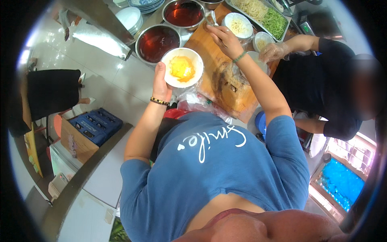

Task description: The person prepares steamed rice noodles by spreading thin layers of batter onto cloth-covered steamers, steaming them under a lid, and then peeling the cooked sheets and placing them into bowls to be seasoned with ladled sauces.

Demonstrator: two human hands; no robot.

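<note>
A white bowl [195, 79] with a glossy yellow-orange, sauce-like content [182, 68] rests in my left hand [161, 79], my thumb on its rim. It is held beside a metal basin of dark red liquid [158, 43]. My right hand [225, 40] is raised over the far part of a wooden board [208, 54], fingers partly spread. A shiny spoon [214, 17] stands right at its fingertips; whether they grip it cannot be made out. To the right of that hand is a white bowl of pale shreds [237, 26].
A second basin of red liquid [183, 12] and stacked plates [130, 19] stand behind. A metal tray [282, 34] carries pale strands and green shreds. At right, a co-worker's gloved hand [273, 52] is by a small bowl [262, 39]. Blue crates [96, 125] sit at left.
</note>
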